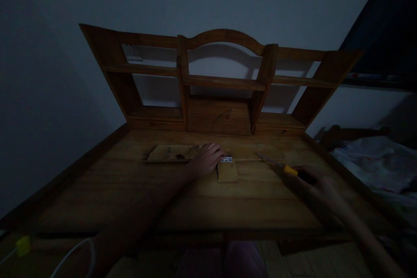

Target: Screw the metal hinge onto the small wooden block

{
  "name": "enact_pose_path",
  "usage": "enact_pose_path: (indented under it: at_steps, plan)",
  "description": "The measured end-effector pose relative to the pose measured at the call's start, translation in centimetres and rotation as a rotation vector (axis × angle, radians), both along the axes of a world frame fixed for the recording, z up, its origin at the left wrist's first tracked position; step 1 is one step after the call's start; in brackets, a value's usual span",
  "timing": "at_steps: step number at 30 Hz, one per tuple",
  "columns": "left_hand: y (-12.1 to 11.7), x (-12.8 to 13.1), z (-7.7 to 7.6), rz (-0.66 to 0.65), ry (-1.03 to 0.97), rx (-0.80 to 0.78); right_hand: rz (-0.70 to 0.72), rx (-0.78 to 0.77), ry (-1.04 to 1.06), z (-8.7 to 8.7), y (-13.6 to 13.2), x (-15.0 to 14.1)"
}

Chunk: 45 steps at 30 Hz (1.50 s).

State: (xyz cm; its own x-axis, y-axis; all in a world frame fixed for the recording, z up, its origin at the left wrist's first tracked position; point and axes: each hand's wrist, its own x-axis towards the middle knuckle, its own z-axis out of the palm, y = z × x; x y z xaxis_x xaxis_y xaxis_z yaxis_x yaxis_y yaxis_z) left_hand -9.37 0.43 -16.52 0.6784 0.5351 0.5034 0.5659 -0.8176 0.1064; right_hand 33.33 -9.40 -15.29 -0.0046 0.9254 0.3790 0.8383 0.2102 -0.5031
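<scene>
Metal hinge (226,159) sits mid-desk, lying across the near edge of a long thin board (257,152) and the far end of a small wooden block (228,173). Left hand (208,156) lies on the board just left of the hinge, fingers loosely bent, fingertips beside or on it; cannot tell if anything is pinched. Right hand (314,181), to the right, closed round the handle of a screwdriver (289,170), yellow and dark; shaft points left and far, tip over or on the board's right part, apart from the hinge. Board and block lie on the wooden desk (195,208). Far side: shelf unit (224,81), arched top. Right: pale bedding (381,163). Dim light.
</scene>
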Motion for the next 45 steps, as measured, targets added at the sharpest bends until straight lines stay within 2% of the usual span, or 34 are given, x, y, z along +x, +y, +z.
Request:
enact_pose_path:
  at_steps: [4, 6, 11, 16, 19, 22, 26, 28, 31, 35, 40, 42, 45]
  plan:
    - [-0.1, -0.1, -0.1, -0.020, 0.007, -0.034, -0.012, -0.124, 0.049, 0.1, -0.7, -1.2]
    - [-0.2, -0.2, 0.0, -0.029, 0.009, -0.048, 0.024, -0.161, 0.055, 0.3, -1.0, -1.9]
    - [-0.4, -0.4, 0.5, -0.037, 0.007, -0.052, 0.137, -0.132, 0.019, -0.2, -1.1, -2.3]
    - [-0.3, -0.1, 0.2, -0.045, 0.021, -0.035, 0.249, -0.129, -0.006, -1.0, 0.7, -1.7]
    - [-0.1, 0.2, -0.3, -0.019, 0.039, -0.017, 0.309, -0.086, -0.021, -0.7, 2.6, -2.1]
    - [-0.1, 0.3, -0.4, 0.000, 0.053, 0.002, 0.391, -0.062, -0.084, 0.8, 4.3, -4.6]
    - [-0.3, 0.2, -0.2, 0.011, 0.094, 0.032, 0.437, 0.116, -0.213, 3.0, 6.0, -10.7]
    - [-0.4, 0.2, -0.1, 0.016, 0.127, 0.058, 0.460, 0.154, -0.240, 3.3, 6.6, -13.6]
    - [-0.1, 0.0, -0.3, 0.018, 0.156, 0.101, 0.473, 0.149, -0.260, 2.4, 6.9, -16.2]
    - [0.6, -0.2, -1.0, 0.026, 0.190, 0.108, 0.472, 0.053, -0.176, 0.8, 6.7, -16.1]
    - [0.8, -0.4, -1.2, 0.024, 0.173, 0.067, 0.566, -0.120, -0.095, 0.6, 6.2, -15.3]
    - [0.5, -0.4, -0.8, 0.025, 0.183, 0.044, 0.600, -0.159, -0.122, 0.8, 6.0, -15.6]
    - [0.2, -0.5, -0.4, 0.029, 0.213, 0.011, 0.601, -0.121, -0.299, 0.9, 5.7, -16.2]
